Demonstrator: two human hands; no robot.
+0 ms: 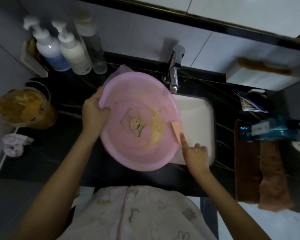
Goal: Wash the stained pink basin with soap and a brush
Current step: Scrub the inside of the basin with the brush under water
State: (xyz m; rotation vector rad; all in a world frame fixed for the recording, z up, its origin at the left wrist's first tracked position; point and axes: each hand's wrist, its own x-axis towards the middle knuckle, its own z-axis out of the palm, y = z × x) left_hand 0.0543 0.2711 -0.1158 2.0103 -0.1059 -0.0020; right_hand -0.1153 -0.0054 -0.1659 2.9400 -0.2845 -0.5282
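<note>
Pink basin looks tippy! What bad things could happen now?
1. Only the left hand grips the pink basin by its rim, partly over the sink. A hard push from the right hand might make it slip.
2. The yellow-brown stain, if wet, could splash out.
3. The rim sits near the faucet and might knock it.

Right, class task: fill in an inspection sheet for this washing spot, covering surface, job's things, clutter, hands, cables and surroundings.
Surface: black veined counter with white sink.
Job's things: pink basin tilted over the sink, yellowish stain inside; orange tool at the stain.
Clutter: three bottles, brown-filled tub, crumpled cloth, blue bottle, brown towels.
Hands: left hand grips basin rim; right hand holds the orange tool, index finger extended.
Cables: nothing seen.
Surroundings: chrome tap, tiled wall.
</note>
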